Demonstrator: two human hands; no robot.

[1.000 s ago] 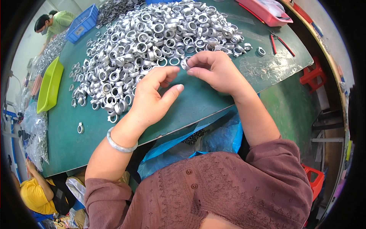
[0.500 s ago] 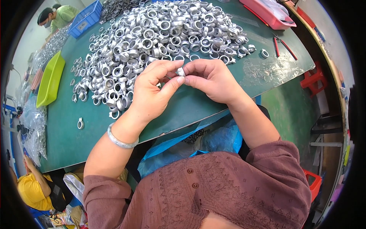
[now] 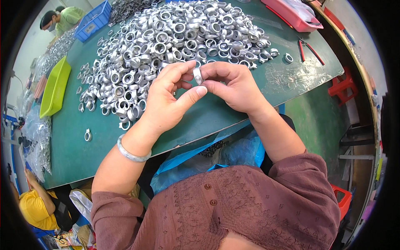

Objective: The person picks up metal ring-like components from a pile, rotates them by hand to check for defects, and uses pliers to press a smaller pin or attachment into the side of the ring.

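Both hands, left hand (image 3: 166,100) and right hand (image 3: 235,85), pinch one small metal ring (image 3: 198,76) by its rim above the green counter (image 3: 233,112); it appears rigid, light, smooth, likely slippery.

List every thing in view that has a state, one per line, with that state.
Small silver metal ring: held off the table, pinched between both hands.
Left hand: grip shut on the ring.
Right hand: grip shut on the ring.
Heap of silver metal rings: loose on the green table.
Lime-green plastic tray: contents not visible.
Blue plastic crate: contents cannot be told.
Red-handled pliers: lying flat.
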